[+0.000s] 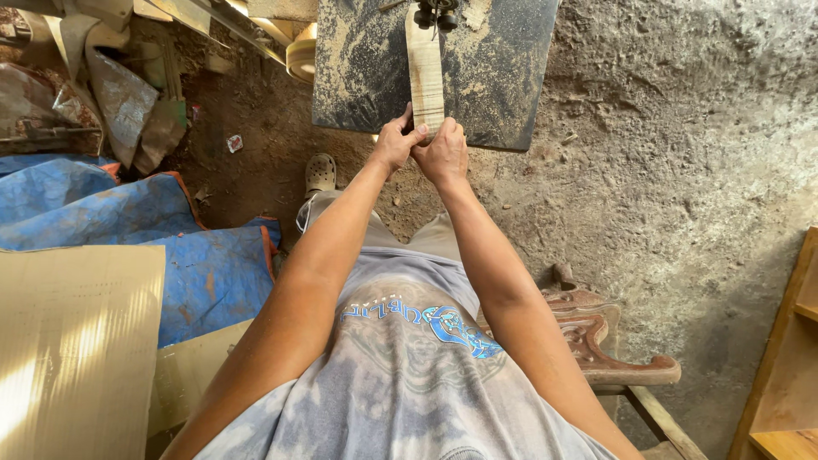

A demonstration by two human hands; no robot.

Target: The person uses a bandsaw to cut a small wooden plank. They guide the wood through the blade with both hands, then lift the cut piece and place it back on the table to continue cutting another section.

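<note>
Together, a wooden strip [425,72] is gripped at its near end.
It is pinched by the left hand [395,143] and right hand [443,153], flat on the dusty saw table [494,77].

Place: a rough woodworking workshop.
Floor: bare packed dirt floor [682,153], strewn with dust and chips.
Machine: a dark metal saw table [494,77] coated in sawdust.
Stock: a carved wooden piece [596,341], plain timber frame [784,375] at the right edge.
Clutter: blue tarpaulin [128,221], cardboard sheet [77,341], scrap offcuts [128,94].
</note>
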